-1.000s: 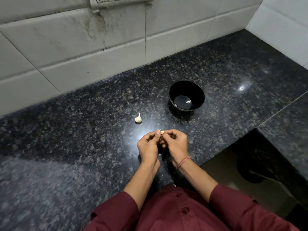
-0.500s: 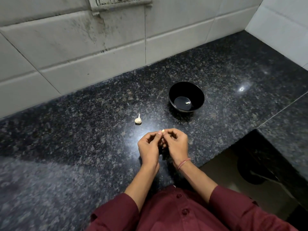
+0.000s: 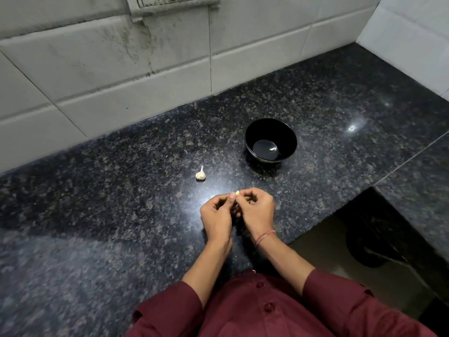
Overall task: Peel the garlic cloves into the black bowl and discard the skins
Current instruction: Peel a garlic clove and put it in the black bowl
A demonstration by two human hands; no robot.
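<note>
Right now your left hand (image 3: 216, 216) and right hand (image 3: 257, 210) pinch one garlic clove (image 3: 237, 193) between curled fingers (image 3: 232, 196), above the desk (image 3: 121, 190), nearer you than the black bowl (image 3: 289, 142). It looks light, firm, papery-skinned and likely slippery; pinch its ends and peel from the tip.

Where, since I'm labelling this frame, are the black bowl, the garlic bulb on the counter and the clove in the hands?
black bowl (image 3: 251, 135), head view, left inner wall.
garlic bulb (image 3: 200, 176), head view, its round body.
clove (image 3: 237, 193), head view, its exposed pale tip.
</note>
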